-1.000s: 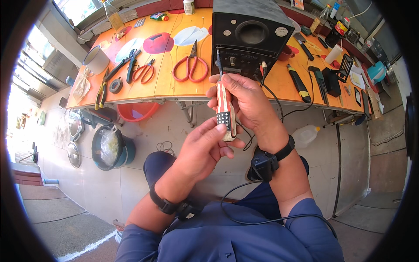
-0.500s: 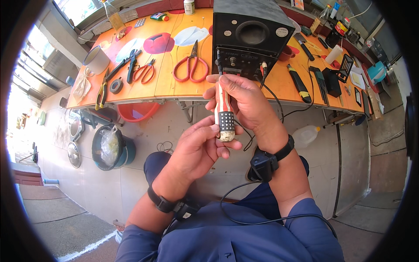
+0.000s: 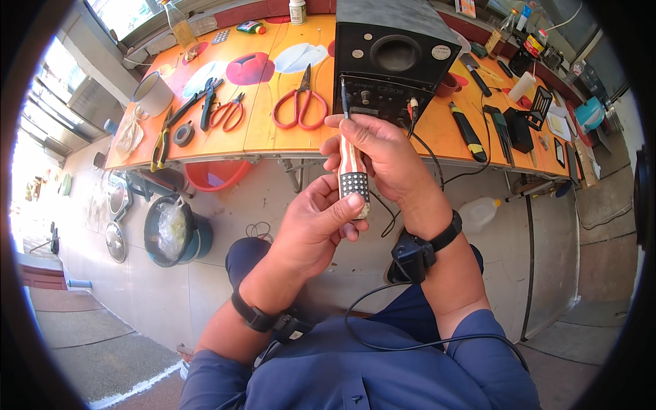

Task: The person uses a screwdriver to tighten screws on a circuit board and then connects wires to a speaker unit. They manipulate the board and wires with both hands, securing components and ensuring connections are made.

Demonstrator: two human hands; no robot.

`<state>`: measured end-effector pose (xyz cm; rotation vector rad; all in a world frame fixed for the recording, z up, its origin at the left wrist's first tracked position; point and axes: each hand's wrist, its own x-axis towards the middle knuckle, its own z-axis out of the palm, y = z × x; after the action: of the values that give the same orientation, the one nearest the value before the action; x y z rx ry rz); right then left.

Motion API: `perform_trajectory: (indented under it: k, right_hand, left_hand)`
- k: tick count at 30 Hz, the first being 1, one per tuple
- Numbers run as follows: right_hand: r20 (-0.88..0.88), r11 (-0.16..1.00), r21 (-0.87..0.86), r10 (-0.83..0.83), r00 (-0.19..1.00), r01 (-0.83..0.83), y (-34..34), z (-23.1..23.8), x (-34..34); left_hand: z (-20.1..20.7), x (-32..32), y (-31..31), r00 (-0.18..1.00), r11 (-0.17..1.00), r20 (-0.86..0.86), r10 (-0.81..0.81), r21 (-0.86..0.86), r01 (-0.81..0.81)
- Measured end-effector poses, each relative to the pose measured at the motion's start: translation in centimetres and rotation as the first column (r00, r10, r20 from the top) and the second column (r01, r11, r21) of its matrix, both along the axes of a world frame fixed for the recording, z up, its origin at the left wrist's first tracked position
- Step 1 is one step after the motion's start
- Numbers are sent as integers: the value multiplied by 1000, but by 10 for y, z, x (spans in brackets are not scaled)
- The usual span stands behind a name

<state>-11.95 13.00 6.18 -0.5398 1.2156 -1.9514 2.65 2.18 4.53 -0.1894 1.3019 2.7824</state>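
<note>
Between my hands is a screwdriver (image 3: 353, 184), its handle striped red and cream with a black, white-starred band near the butt. Its thin shaft points away from me toward the back panel of a black speaker box (image 3: 432, 53), near a screw position at the panel's left edge; I cannot tell whether the tip is seated. My right hand (image 3: 389, 152) is closed round the front of the handle, thumb on top. Lower down, my left hand (image 3: 307, 225) grips the butt end, its thumb laid across the starred band.
On the orange table (image 3: 256, 140) left of the speaker lie red-handled scissors (image 3: 301, 109), small red pliers (image 3: 227, 113), a wire stripper (image 3: 208, 102) and black tape (image 3: 183, 134). A utility knife (image 3: 467, 131) lies at right, near cables. Below stand a bucket (image 3: 199, 239) and red basin (image 3: 215, 176).
My left thumb has moved up onto the starred band, and the handle has turned slightly. My right hand has stayed nearly in place at the front of the handle.
</note>
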Motion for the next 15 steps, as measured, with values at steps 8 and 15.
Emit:
perform_trajectory:
  k: [8,15]
  right_hand:
    - [60,1000,31,6,998,-8,2,-3,-2]
    - [-186,991,119,-41,982,63,10,-6,2]
  left_hand:
    - [8,3,1,998,959,57,-32,283,14]
    - [-3,2,6,993,993,80,90,-79,-84]
